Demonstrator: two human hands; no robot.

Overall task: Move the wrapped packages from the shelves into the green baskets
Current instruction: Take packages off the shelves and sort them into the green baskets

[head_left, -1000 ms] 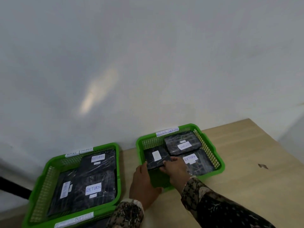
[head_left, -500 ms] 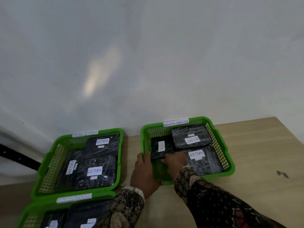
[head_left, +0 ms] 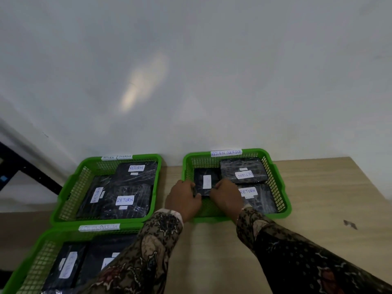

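Both hands hold one small black package (head_left: pixel 206 181) at the left side of the green basket (head_left: pixel 283 194) in the middle right of the frame. The left hand (head_left: pixel 183 199) grips its left edge and the right hand (head_left: pixel 227 197) grips its right edge; the fingers of both are curled on the package. A white label is on its top. In the same basket, to the right, lie two bigger wrapped packages (head_left: pixel 244 169), each with a label "RETURN". A second basket (head_left: pixel 72 187) at the centre left holds three wrapped packages, and a third basket (head_left: pixel 31 266) at the lower left holds more, partly hidden by the patterned sleeve (head_left: pixel 148 251). All baskets stand on the wooden desk (head_left: pixel 328 198) near the white wall (head_left: pixel 191 71).
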